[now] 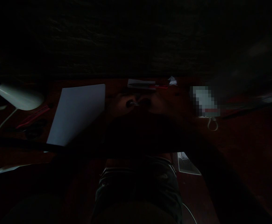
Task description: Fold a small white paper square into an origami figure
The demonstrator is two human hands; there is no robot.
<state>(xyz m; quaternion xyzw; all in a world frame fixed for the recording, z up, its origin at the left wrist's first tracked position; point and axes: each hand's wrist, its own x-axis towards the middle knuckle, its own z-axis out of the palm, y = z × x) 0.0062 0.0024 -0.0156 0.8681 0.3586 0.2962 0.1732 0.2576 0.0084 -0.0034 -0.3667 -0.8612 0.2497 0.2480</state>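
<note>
The picture is very dark. My left hand (120,104) and my right hand (156,104) are close together over the dark red tabletop (180,124). The fingers of both look curled inward around a small dark object with a pale glint (134,103) between them. Its kind is too dim to make out. Just beyond the hands lies a narrow white strip (130,83), with a long dark thing with a red end (161,86) across it. A sheet of white paper (80,109) lies left of my left hand, its lower right part in shadow.
At the left are a white lamp-like shade (24,96) with a pale cord and a red strip-like item (33,116). A crumpled white scrap (172,81) lies at the back. A blurred-out pale object (204,99) with a loop (212,124) is at right.
</note>
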